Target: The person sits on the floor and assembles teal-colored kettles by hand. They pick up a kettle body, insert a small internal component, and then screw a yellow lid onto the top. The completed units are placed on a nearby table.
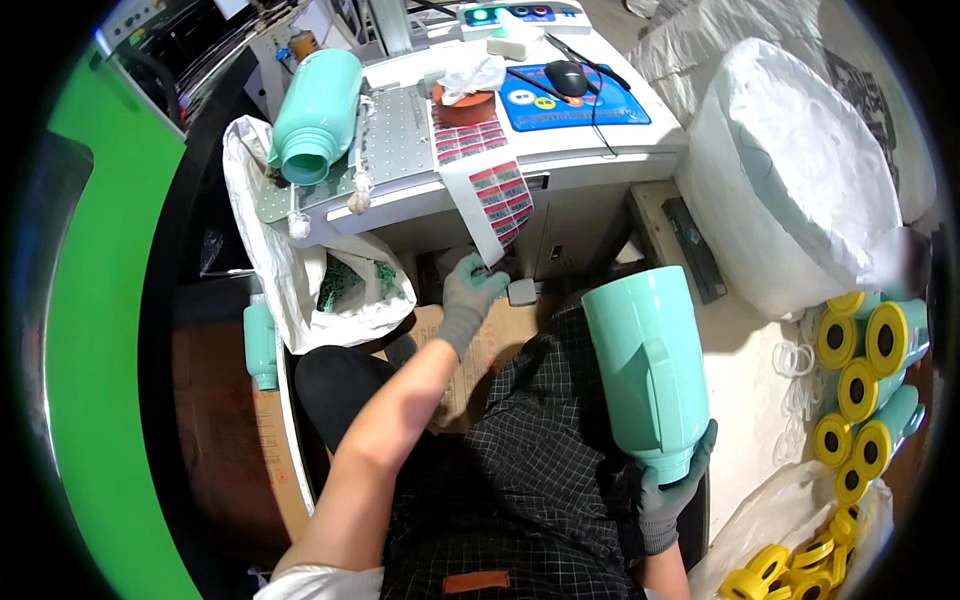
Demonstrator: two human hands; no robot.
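you're working in some factory workshop, tbh | label strip (pixel 490 190) is hanging off your bench (pixel 570 143) | yellow-ended cylinders (pixel 858 388) are lying stacked

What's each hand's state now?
Left hand: at lower end of red-and-white paper label strip; grip unclear.
Right hand: holding glossy mint-green cylindrical bottle at its neck.

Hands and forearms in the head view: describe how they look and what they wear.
Both hands, left and right, wear fitted grey gloves with a greenish tinge over the fingers, ending in snug grey cuffs at the wrists. The left forearm is bare down to a white sleeve near the lower edge. No cables show on either arm.
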